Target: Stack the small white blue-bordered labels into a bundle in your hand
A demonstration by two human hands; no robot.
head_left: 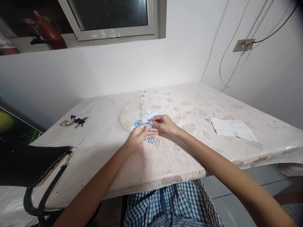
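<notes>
Over the middle of the table, my left hand (pixel 137 136) is closed on small white paper pieces with blue edges (pixel 149 125). The fingertips of my right hand (pixel 165 125) are pinched at the same pieces, and I cannot make out whether they grip a separate one. More blue-edged paper pieces (pixel 138 123) lie just left of the hands. Another blue-edged piece (pixel 151 140) shows below the fingers. Behind them, white paper pieces (pixel 151 115) lie spread on the tablecloth, partly hidden by my hands.
A keyring with keys (pixel 80 122) lies at the left. Nearer sits a black bag (pixel 35 165), its strap hanging towards the table's front edge. On the right is a white cloth or paper sheet (pixel 233 128). The patterned tablecloth (pixel 180 157) reaches the wall, below a window (pixel 113 19).
</notes>
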